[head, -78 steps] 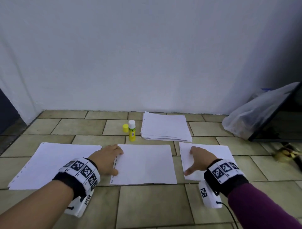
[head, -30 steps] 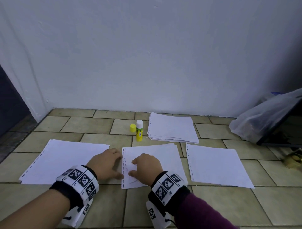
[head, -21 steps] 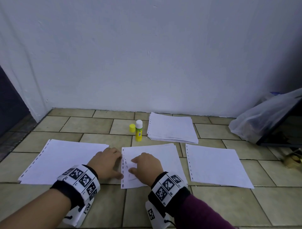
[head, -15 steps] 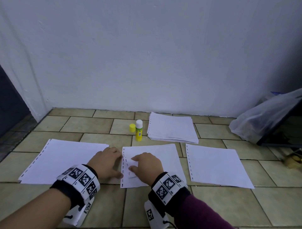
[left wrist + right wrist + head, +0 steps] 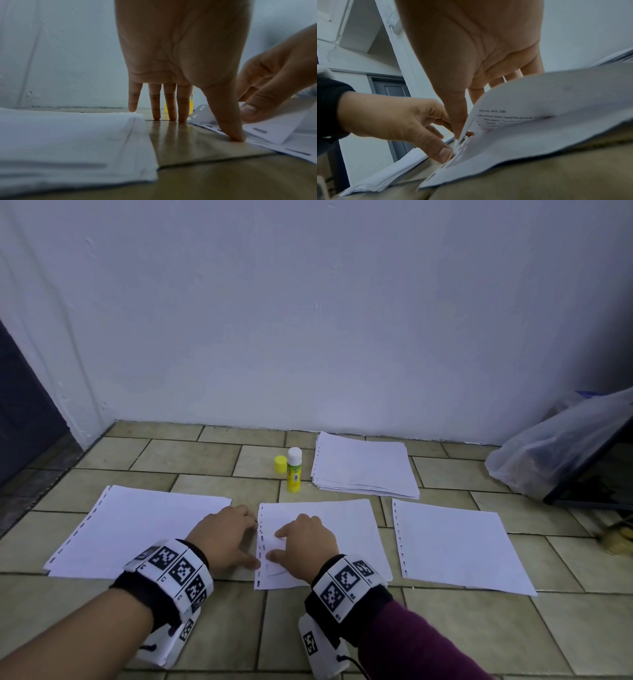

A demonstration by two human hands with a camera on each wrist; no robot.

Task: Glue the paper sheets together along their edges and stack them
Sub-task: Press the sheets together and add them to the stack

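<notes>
Three lots of white punched paper lie in a row on the tiled floor: a left pile (image 5: 144, 529), a middle pile (image 5: 346, 529) and a right sheet (image 5: 452, 546). My left hand (image 5: 251, 542) rests on the floor between the left and middle piles. Its fingers are straight and its thumb (image 5: 229, 128) presses the middle pile's punched edge. My right hand (image 5: 279, 544) pinches the top sheet (image 5: 556, 101) of the middle pile at that edge and curls it upward, showing print underneath. A yellow glue stick (image 5: 294, 472) stands uncapped behind, its cap (image 5: 280, 464) beside it.
A thicker stack of paper (image 5: 364, 467) lies near the wall, right of the glue stick. A clear plastic bag (image 5: 555, 446) and a dark slanted panel (image 5: 589, 474) fill the right corner. A dark doorway (image 5: 20, 412) is at the far left.
My right hand left the right sheet and came to the middle pile, where it now lifts the top sheet's punched edge. The left hand has stayed in place.
</notes>
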